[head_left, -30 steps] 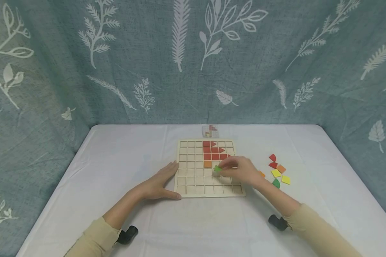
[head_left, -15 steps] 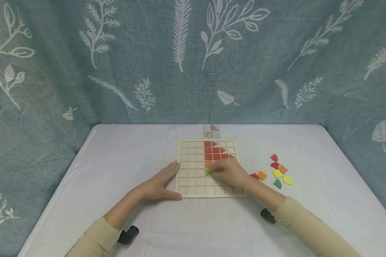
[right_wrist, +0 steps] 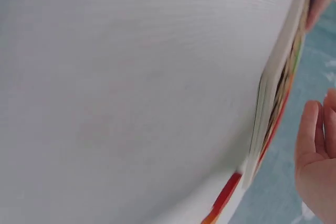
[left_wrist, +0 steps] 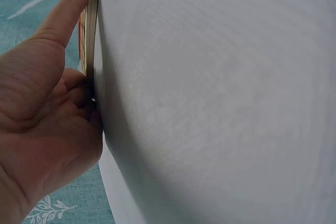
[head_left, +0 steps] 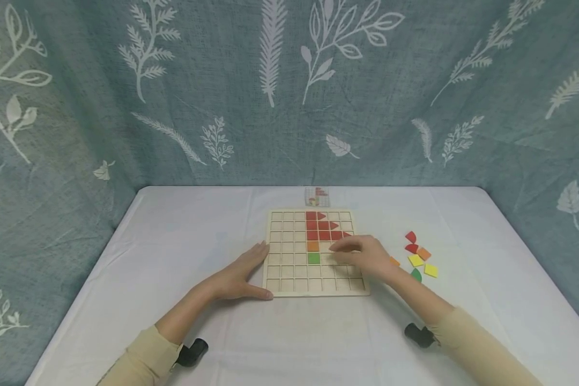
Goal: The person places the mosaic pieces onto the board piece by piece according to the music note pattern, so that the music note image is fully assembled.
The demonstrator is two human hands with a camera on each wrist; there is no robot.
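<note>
A light wooden grid board (head_left: 287, 272) lies on the white table. Red square tiles (head_left: 311, 225), each row tipped by a red triangle, fill part of its upper right; below them are an orange square tile (head_left: 313, 246) and a green square tile (head_left: 313, 258). My left hand (head_left: 238, 274) is spread at the board's left side, fingers at the left edge and thumb at the front left corner; the left wrist view shows the thumb (left_wrist: 65, 17) straight along the board's side. Over the board's right half hovers my right hand (head_left: 364, 257), fingers loosely extended, nothing visible between them.
Right of the board lie loose tiles: red quarter circles (head_left: 411, 236), yellow squares (head_left: 416, 260), orange squares (head_left: 423, 253) and a green quarter circle (head_left: 416, 274), some partly behind the right forearm. A small pattern card (head_left: 317, 197) stands behind the board. A leaf-print curtain (head_left: 251, 145) hangs behind.
The right hand brought the green square tile left, set it in the cell below the orange one and let go. It has since moved back right. The left hand stayed put.
</note>
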